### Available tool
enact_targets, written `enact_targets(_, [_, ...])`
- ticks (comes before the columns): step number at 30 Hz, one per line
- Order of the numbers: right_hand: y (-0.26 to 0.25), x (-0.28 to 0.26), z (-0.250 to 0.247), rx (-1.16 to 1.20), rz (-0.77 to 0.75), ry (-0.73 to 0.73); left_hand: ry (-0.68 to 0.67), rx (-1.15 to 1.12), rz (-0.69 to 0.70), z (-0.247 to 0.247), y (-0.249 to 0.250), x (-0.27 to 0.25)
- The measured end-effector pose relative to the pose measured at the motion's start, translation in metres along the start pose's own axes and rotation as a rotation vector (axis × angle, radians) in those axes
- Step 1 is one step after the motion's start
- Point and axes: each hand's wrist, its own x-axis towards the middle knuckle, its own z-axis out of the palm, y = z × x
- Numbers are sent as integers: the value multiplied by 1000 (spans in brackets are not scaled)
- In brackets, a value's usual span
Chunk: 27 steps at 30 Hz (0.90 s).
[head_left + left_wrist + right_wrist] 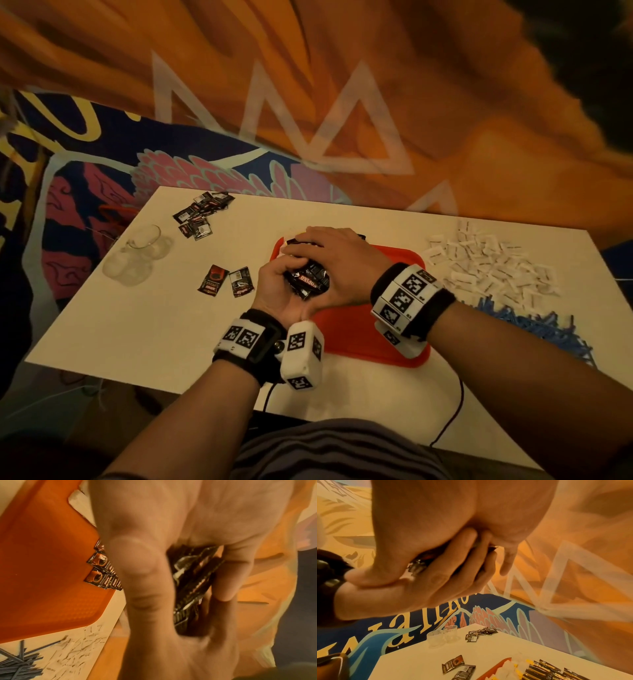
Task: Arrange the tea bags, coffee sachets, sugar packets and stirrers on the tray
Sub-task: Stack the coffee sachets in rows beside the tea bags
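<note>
Both hands meet over the far left part of the red tray (359,335). My left hand (284,284) cups a bundle of black coffee sachets (308,279) from below, and its fingers (228,577) curl round the stack. On top of the bundle lies my right hand (325,253), fingers wrapped over its far side. More sachets lie in rows on the tray (547,672), beside white tea bags with yellow tags (510,668). White sugar packets (489,263) and blue stirrers (541,325) are heaped on the table right of the tray.
Two loose sachets (227,281) lie left of the tray, and a pile of several more (200,216) sits at the far left corner. Clear glasses (137,253) stand near the white table's left edge. A black cable (452,411) crosses the near edge.
</note>
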Motion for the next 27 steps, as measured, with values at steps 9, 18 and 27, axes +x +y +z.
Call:
enact_targets(9, [7,-14,-13,181,67,-152,68,153,-109,1,-8,-5])
enact_targets(18, [3,-12,-5,184,135,-93,41,159,-69,2,-9,5])
enact_targets(27, [-2,16,-6,358,218,14,17,56,-167,-10,32,14])
